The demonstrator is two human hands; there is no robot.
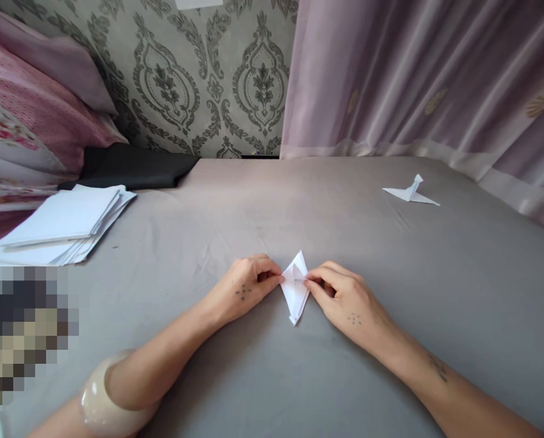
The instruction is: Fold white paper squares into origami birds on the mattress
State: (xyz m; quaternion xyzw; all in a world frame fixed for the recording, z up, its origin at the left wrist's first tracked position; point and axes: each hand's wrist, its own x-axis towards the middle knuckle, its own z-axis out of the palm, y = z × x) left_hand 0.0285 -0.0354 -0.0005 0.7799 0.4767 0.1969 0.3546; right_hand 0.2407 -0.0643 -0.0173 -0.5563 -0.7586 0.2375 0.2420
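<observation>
A small folded white paper piece [296, 292], kite-shaped with a point toward me, lies on the grey sheet [390, 316]. My left hand [242, 289] pinches its left edge with curled fingers. My right hand [345, 298] pinches its right edge, thumb and forefinger pressed together on a fold near the middle. Both hands rest on the sheet.
A finished folded paper bird [411, 190] sits at the far right. A stack of white paper sheets [62, 225] lies at the left, beside a black cloth [135, 167] and pink patterned bedding [30, 128]. A pale curtain [427, 79] hangs behind. I wear a cream bangle [101, 398] on my left forearm.
</observation>
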